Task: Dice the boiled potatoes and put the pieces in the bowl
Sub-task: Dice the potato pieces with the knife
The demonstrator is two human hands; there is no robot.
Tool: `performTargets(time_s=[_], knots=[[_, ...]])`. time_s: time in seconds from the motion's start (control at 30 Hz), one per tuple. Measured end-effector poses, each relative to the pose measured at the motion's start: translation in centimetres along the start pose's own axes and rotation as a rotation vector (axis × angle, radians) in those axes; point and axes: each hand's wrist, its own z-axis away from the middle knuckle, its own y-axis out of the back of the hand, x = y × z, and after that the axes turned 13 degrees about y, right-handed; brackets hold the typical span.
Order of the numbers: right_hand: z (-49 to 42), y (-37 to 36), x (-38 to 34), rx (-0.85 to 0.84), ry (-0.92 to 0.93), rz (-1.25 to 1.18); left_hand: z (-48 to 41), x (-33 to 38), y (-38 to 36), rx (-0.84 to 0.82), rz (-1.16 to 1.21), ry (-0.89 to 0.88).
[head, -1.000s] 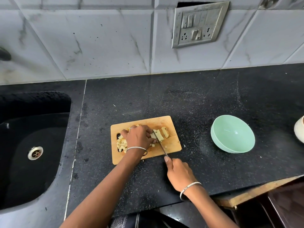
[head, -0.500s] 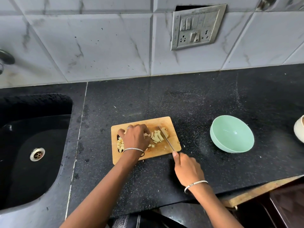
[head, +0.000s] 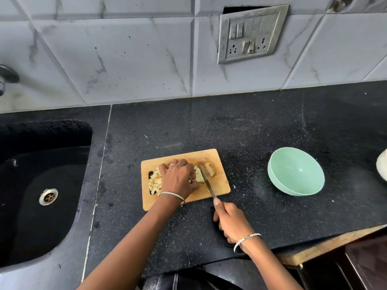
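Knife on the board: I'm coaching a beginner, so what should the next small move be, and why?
Probably press the knife straight down through the potato piece at its blade. The right hand grips the handle, the left hand holds that piece on the cutting board, diced bits lie to the left, and the green bowl is empty.

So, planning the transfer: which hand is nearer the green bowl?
Right. The right hand, gripping the knife, sits left of and nearer the camera than the green bowl; the left hand is farther left, holding potato on the cutting board.
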Motion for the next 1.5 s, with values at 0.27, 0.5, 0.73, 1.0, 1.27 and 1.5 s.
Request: performTargets(time_s=[0.27, 0.5, 0.73, 1.0, 1.27, 1.5], knots=[[0.4, 0.5, -1.1, -0.095, -0.107, -0.367, 0.1, -0.6, 0.0, 0.095, 0.025, 0.072], [-0.4, 1.1, 0.1, 0.040, 0.006, -0.009, 0.5, -0.7, 0.3, 0.038, -0.071, 0.018], [0.1, 0.2, 0.5, 0.014, 0.021, 0.043, 0.3, -0.3, 0.2, 0.037, -0.097, -0.005], [1.1, 0.8, -0.2, 0.095, 0.199, 0.209, 0.5, -0.6, -0.7, 0.044, 0.021, 0.003], [2.1, -0.2, 1.3, 0.066, 0.204, 0.341, 0.8, -0.7, -0.7, 0.039, 0.068, 0.064], [1.8, 0.0, 1.1, 0.035, 0.125, 0.355, 0.5, -0.4, -0.6, 0.008, 0.109, 0.105]])
